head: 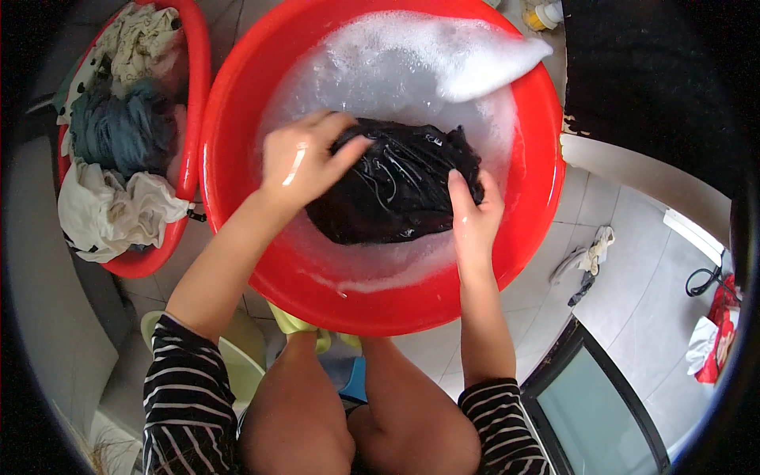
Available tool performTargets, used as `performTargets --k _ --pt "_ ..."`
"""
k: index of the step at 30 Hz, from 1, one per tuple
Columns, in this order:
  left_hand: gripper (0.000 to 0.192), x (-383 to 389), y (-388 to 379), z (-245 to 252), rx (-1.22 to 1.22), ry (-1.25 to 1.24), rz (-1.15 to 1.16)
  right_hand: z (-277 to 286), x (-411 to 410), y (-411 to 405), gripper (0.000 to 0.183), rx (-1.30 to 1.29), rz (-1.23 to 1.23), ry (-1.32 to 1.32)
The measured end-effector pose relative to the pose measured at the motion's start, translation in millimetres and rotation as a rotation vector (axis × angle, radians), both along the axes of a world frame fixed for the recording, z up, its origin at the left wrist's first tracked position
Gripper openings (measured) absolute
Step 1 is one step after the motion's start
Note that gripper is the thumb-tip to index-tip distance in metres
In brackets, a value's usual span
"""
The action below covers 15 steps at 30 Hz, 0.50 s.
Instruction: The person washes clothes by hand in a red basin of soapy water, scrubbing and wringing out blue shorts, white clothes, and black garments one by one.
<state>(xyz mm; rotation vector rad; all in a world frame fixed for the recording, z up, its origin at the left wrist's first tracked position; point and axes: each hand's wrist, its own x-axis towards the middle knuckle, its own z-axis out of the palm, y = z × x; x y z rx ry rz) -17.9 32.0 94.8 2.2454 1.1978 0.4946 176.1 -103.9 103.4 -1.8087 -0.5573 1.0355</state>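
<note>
A wet black cloth garment (398, 184) lies bunched in soapy water inside a large round red plastic basin (380, 314). My left hand (309, 155) grips its upper left edge, thumb on top and the other fingers partly hidden; the hand is slightly blurred. At the garment's right edge, my right hand (477, 205) pinches the fabric between thumb and fingers. Both hands are wet. White suds (475, 59) float along the far side of the basin, with one tongue of foam lying over the rim at the upper right.
To the left, a smaller red basin (195, 119) holds a white garment (101, 208), a blue-grey garment (122, 127) and a patterned cream garment (139, 44). A pale green bucket (237, 362) stands by my left forearm. A dark-framed glass panel (594, 398) is at the lower right.
</note>
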Motion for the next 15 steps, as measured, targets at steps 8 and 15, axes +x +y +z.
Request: performTargets --k 8,15 --pt "0.077 -6.6 -55.2 -37.7 -0.177 0.327 -0.302 -47.8 -46.2 -16.9 0.096 -0.276 0.477 -0.792" --pt "0.075 23.8 -33.3 -119.5 -0.329 0.319 -0.146 -110.3 -16.2 15.8 0.071 -0.573 0.842 -0.566"
